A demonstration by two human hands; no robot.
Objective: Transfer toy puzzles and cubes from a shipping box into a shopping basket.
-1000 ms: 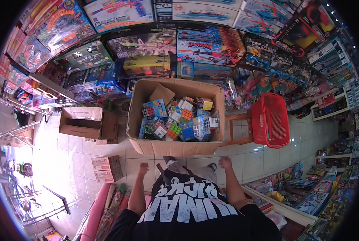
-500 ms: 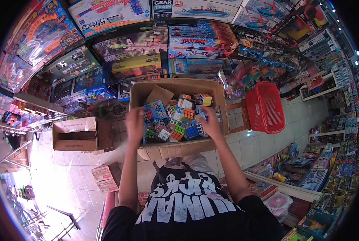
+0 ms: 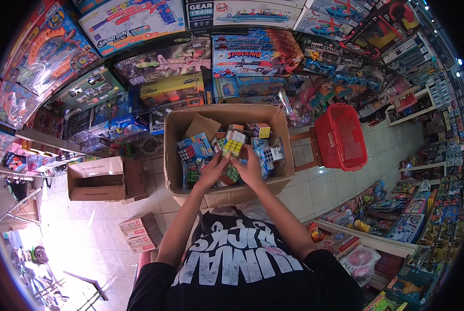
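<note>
1. A toy shop: tiled floor (image 3: 320,194), boxed toys on shelves (image 3: 164,67), a red basket (image 3: 341,136).
2. Both hands, left hand (image 3: 214,170) and right hand (image 3: 248,168), pinch a puzzle cube (image 3: 233,146) between them, above the open carton (image 3: 227,116) of cubes.

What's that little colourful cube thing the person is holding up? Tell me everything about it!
It is a puzzle cube made of small squares, its near face mostly yellow, with white and green showing on other faces. It looks like shiny plastic. Both hands meet just beneath it: the left hand and the right hand grip it with their fingertips, lifting it over the open cardboard box. That brown box holds many more such cubes, some in packets. Its far sides are hidden.
</note>
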